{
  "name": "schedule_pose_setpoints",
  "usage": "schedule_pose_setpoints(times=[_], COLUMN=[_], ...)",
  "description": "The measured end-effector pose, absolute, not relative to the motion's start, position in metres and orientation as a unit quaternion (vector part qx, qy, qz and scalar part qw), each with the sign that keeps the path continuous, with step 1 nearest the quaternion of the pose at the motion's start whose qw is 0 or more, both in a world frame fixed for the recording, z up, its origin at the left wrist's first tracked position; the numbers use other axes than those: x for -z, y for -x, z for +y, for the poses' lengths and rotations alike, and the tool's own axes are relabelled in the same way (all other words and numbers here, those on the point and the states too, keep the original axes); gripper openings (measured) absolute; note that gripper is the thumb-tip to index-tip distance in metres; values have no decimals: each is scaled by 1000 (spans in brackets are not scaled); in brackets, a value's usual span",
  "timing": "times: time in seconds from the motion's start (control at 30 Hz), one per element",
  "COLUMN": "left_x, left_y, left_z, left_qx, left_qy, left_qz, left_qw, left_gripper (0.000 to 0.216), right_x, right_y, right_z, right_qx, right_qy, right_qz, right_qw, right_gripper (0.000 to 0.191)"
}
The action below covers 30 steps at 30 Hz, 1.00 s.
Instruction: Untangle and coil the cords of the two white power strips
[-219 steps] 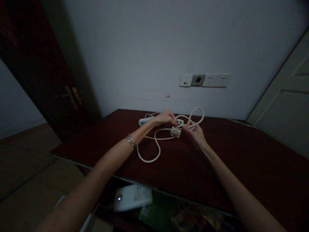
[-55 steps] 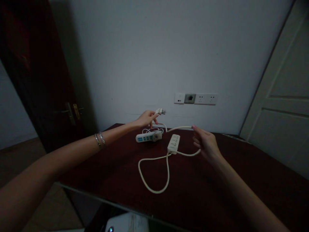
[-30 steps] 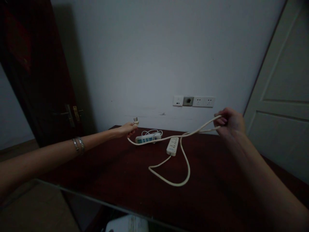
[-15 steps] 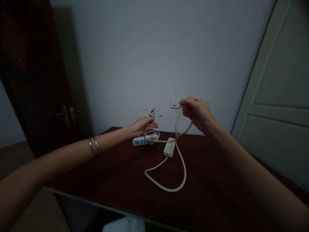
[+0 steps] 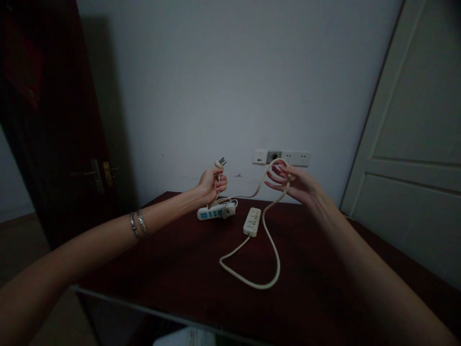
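Note:
My left hand [image 5: 212,185] is closed around the cream plug [image 5: 218,164], whose metal prongs point up and to the right. From there a cream power cord [image 5: 268,238] runs behind to a raised loop at my right hand [image 5: 288,181]. The loop is held near the thumb, with the other fingers loosely spread. Both hands are above the dark red tabletop [image 5: 173,259]. The cord's other end joins a cream power strip [image 5: 252,222] lying between the hands. Below my left hand lies a white power strip with blue sockets [image 5: 212,212], its own cord bundled on it.
Wall sockets [image 5: 296,158] sit in a row behind my right hand. A dark door with a handle [image 5: 98,176] stands at left, and a pale panelled door [image 5: 406,144] at right. Something white [image 5: 185,336] shows below the table's front edge.
The crossed cord has been opened into one loop. My right hand has loosened its fingers and dropped slightly, uncovering the wall sockets. My left hand has moved a little left with the plug.

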<state>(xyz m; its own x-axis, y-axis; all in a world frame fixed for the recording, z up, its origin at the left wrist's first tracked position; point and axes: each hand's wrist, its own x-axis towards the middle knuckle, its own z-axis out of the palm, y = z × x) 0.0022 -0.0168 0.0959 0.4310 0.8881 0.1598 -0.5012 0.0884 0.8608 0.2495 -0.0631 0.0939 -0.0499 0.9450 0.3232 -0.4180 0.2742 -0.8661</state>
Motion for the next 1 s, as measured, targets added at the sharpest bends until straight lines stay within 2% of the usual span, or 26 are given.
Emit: schedule_pose_setpoints(times=[0.1, 0.2, 0.37, 0.5, 0.63, 0.73, 0.83, 0.9, 1.0], left_x=[-94, -88, -84, -94, -108, -117, -124, -126, -126], left_y=[-2, -9, -20, -25, -29, -32, -31, -28, -25], left_z=[-16, -28, -67, -88, -83, -64, -40, -29, -26], left_qx=[-493, -460, -422, -352, -292, -343, -378, -377, -328], left_qy=[-454, -466, -510, -606, -725, -777, -801, -808, -824], left_qz=[214, 210, 169, 100, 105, 128, 132, 134, 123], left_qw=[710, 726, 730, 706, 615, 512, 446, 433, 444], left_gripper=[11, 13, 18, 8, 8, 10, 10, 10, 13], right_x=[-78, -68, -56, -45, -32, -26, -24, -23, -20], right_y=[-245, -225, -197, -188, -181, -175, -172, -171, -168], right_z=[-68, -71, -58, -45, -43, -48, -54, -58, -62], right_qx=[-549, -552, -496, -385, -304, -338, -449, -476, -418], right_qy=[202, 194, 301, 383, 376, 378, 372, 372, 398], right_qz=[-502, -505, -506, -611, -699, -702, -656, -643, -656], right_qw=[636, 635, 638, 576, 527, 501, 479, 471, 486], right_gripper=[46, 53, 45, 28, 33, 47, 58, 54, 45])
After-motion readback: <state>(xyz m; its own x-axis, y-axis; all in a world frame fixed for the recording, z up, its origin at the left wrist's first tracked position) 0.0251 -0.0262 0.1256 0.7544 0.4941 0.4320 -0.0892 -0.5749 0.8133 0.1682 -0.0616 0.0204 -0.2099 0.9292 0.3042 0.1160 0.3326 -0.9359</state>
